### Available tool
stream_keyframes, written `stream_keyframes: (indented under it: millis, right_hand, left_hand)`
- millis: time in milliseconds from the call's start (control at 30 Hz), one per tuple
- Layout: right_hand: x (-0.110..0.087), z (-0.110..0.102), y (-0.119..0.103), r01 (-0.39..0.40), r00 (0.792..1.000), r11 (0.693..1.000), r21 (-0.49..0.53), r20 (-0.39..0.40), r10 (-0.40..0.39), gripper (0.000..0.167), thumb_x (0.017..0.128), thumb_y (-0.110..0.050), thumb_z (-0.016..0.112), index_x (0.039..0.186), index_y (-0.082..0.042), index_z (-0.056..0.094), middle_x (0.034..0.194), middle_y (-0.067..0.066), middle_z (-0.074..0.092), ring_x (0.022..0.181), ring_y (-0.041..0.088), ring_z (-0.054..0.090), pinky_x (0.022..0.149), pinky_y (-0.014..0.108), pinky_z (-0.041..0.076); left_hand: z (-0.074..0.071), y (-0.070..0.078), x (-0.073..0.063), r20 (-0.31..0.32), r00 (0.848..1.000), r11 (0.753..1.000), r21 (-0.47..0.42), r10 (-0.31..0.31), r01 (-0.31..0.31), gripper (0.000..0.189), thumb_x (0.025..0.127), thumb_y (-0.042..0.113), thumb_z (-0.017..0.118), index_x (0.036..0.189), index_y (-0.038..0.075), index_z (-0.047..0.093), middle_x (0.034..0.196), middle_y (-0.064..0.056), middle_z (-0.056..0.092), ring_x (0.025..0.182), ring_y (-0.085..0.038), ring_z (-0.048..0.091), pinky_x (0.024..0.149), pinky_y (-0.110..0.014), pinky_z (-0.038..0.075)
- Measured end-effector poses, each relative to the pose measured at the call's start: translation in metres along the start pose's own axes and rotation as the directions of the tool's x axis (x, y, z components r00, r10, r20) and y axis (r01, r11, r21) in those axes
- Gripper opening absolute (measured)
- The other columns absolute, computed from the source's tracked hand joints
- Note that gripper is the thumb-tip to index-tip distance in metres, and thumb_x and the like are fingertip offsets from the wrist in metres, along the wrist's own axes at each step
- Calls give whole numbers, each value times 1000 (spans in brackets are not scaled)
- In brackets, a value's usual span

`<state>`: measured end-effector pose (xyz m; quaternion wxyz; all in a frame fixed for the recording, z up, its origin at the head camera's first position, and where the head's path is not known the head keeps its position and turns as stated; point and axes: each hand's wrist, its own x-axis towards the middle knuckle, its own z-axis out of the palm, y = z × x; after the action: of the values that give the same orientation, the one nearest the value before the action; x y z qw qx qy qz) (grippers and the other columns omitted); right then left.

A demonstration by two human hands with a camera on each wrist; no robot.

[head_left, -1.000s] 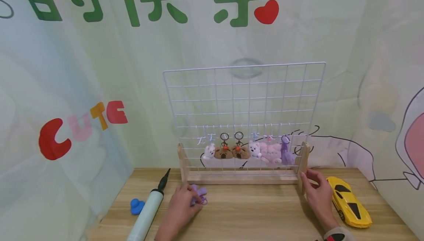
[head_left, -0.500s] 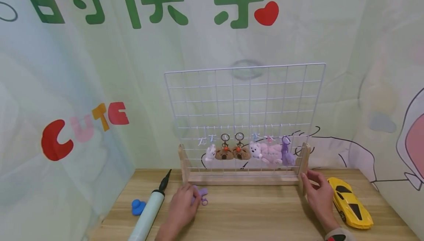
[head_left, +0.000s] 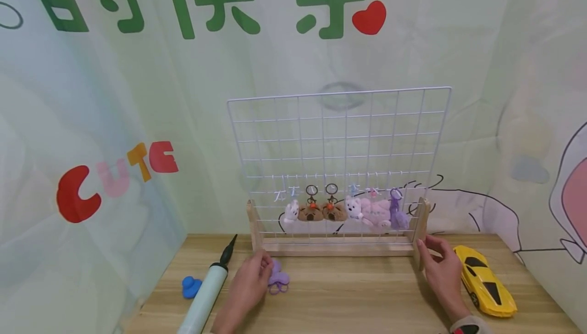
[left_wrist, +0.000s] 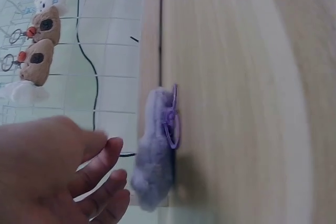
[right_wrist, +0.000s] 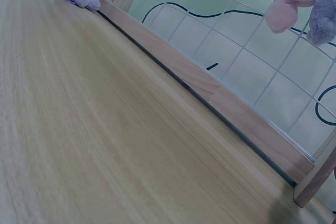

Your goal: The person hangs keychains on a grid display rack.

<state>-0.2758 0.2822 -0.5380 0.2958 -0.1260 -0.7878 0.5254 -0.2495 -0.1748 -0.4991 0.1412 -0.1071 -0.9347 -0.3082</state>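
My left hand (head_left: 247,283) is beside a purple plush keychain (head_left: 277,278) that lies on the table, its purple rings toward me. In the left wrist view the left hand's fingers (left_wrist: 105,187) are loosely bent and apart from the plush keychain (left_wrist: 152,156). My right hand (head_left: 442,270) holds the right wooden post (head_left: 422,219) of a white wire grid rack (head_left: 346,135), thumb and fingertips at its lower end. From the grid's hooks hang brown plush keychains (head_left: 311,211), white bears (head_left: 353,206), a pink plush (head_left: 376,212) and a purple one (head_left: 397,214).
A pale green hand pump (head_left: 204,298) lies on the table (head_left: 348,298) left of my left hand, with a blue rubber duck (head_left: 190,287) beyond it. A yellow toy car (head_left: 486,283) is right of my right hand. A printed cloth backdrop stands behind the rack.
My left hand has let go of the purple plush keychain and drawn back slightly left; the keychain has turned on the table, more of it showing. My right hand stays at the post.
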Motion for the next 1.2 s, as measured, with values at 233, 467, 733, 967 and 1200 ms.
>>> stream_keyframes:
  millis: [233,467,733,967,1200]
  right_hand:
    - [1,0,-1,9,1000,1000,2,-1,-9,39,104,-32,75,131,-4,71,126,19,74,95,-17,55,79,-1,45]
    - [1,0,0,13,1000,1000,3,-11,-13,38,103,-31,76,129,-4,72,119,10,75,95,-18,56,79,-1,46]
    - [2,-1,4,36,999,999,31,-20,-35,35,101,-26,79,127,-3,73,105,-11,73,93,-19,57,78,1,48]
    - [1,-1,2,34,999,999,24,-10,-34,36,102,-26,79,128,-2,73,119,18,75,92,-20,56,77,1,47]
    - [1,-2,2,20,1000,1000,21,3,-20,39,103,-29,76,130,-1,71,122,21,74,93,-20,55,78,0,47]
  left_hand:
    - [-9,-4,-1,295,950,994,-72,104,-86,9,88,19,91,88,15,83,87,6,74,80,-4,63,68,-24,53]
    - [2,1,-8,233,965,978,139,121,-156,14,84,27,94,81,26,81,86,13,71,81,-3,63,69,-31,56]
    - [6,16,-15,215,972,957,250,93,-147,19,88,23,90,88,18,72,88,6,68,83,-18,67,69,-38,58]
    - [10,11,-18,150,951,939,176,270,-295,24,87,2,86,93,11,65,85,2,65,75,-11,61,62,-30,53]
    - [2,17,-13,215,961,975,97,176,-200,26,85,-1,83,99,12,66,87,3,64,75,-5,53,62,-24,47]
